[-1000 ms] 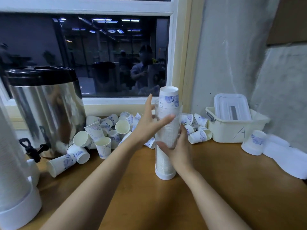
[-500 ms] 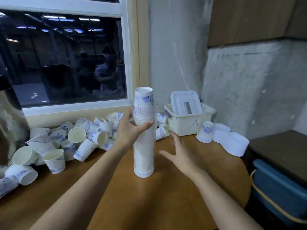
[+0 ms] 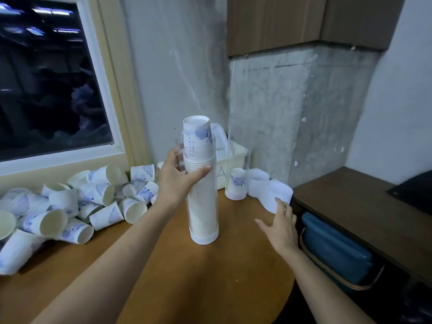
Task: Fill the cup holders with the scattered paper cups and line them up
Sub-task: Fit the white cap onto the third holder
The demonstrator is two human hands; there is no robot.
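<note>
1. Looks to be at the end of filling one cup holder (image 3: 203, 206). Stands upright near the middle of the surface (image 3: 210, 284), clear tube packed with nested cups from the white base upward, top cup (image 3: 196, 128) poking above the rim.
2. Probably turning now to capping that holder or setting it in line. Hard to say which from this view.
3. Left hand (image 3: 180, 181): wrapped round the upper part of the tube, thumb across the front, fingers behind, forearm reaching in from the lower left. Seems to be steadying rather than lifting, judging by the base flat on the surface.
4. Right hand (image 3: 280, 226): apart from the holder, fingers straight and spread, gripping nothing, stretched toward the white caps (image 3: 275, 191) at the right edge of the surface. Fingertips at the lower edge of the nearest cap; impossible to confirm contact.
5. Next move calls for:
   - taking one cap cleanly, without knocking the single upturned cup (image 3: 236, 183) just beside them;
   - keeping the left grip firm to guard against tipping such a tall, narrow tube;
   - possibly pressing the protruding cup down before seating anything on top.
6. Plenty left to do, judging by the scattered paper cups (image 3: 93, 199) heaped on their sides below the window at the left, well apart from the right hand.
</note>
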